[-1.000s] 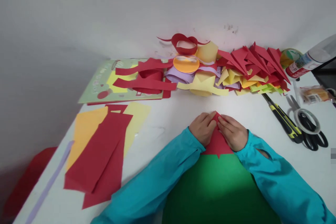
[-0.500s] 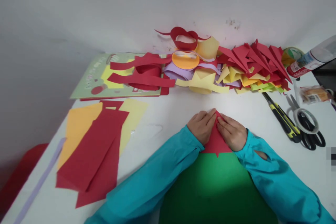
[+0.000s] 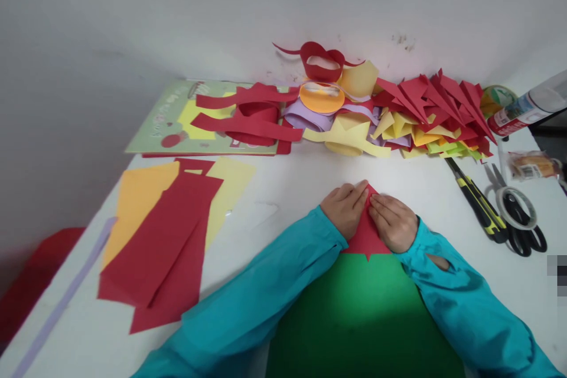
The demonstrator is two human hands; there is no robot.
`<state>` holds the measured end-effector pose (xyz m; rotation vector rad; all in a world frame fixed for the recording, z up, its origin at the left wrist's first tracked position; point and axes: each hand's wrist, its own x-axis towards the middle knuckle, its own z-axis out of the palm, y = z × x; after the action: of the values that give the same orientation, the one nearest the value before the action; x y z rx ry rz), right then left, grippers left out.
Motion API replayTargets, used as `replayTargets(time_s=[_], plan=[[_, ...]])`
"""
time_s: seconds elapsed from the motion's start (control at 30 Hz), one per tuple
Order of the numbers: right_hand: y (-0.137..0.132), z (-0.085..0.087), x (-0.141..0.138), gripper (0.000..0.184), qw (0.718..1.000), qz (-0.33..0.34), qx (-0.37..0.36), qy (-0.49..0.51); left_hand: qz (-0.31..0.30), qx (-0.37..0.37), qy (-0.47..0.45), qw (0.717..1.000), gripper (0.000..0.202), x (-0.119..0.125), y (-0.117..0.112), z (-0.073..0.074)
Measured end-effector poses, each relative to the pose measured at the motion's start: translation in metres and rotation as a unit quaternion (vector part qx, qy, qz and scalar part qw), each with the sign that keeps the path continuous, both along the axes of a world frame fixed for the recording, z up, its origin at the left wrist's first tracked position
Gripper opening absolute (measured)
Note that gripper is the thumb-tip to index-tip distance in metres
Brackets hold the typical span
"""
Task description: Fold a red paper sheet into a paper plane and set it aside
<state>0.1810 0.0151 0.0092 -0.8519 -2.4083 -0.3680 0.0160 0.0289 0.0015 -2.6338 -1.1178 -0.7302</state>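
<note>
A folded piece of red paper [image 3: 367,231] with a pointed top lies in front of me, its lower edge over a green sheet [image 3: 363,313]. My left hand [image 3: 345,209] presses on its left slope, fingers together near the tip. On the right slope, my right hand [image 3: 393,222] holds it down with its fingers drawn together. Both hands cover much of the paper's sides. A small red point sticks out below the lower edge.
Red sheets [image 3: 163,242] and a purple strip [image 3: 66,298] lie left. Behind are a green booklet [image 3: 150,130], paper crowns [image 3: 348,133] and folded red pieces [image 3: 434,97]. At right are a utility knife [image 3: 481,204], scissors [image 3: 525,240], a tape roll [image 3: 516,208] and a spray can [image 3: 522,112].
The view has shifted slightly, so the background things sit a little differently in the picture. Both hands stay on the red paper with hardly any visible movement.
</note>
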Motion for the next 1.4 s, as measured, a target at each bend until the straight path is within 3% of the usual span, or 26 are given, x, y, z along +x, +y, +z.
replayTargets(time_s=[0.37,0.53,0.93,1.2,1.4], plan=[[-0.006,0.0,-0.001,0.023,1.0,-0.006,0.009,-0.015,0.005,0.01,-0.01,1.0,0.028,0.001,0.0,-0.003],[-0.007,0.003,0.0,0.02,1.0,-0.006,-0.024,-0.008,0.011,0.025,-0.011,1.0,0.026,0.001,0.002,-0.005],[-0.009,0.01,0.003,0.018,0.982,0.01,-0.16,0.1,0.016,-0.04,-0.027,0.999,0.029,0.002,0.002,-0.002],[-0.015,0.018,0.0,0.022,0.979,0.0,-0.187,0.079,0.019,-0.053,-0.022,0.998,0.029,0.003,0.002,-0.005],[-0.013,0.014,0.004,0.021,0.972,-0.025,-0.202,0.119,0.028,-0.069,-0.013,0.997,0.03,0.003,0.0,-0.005]])
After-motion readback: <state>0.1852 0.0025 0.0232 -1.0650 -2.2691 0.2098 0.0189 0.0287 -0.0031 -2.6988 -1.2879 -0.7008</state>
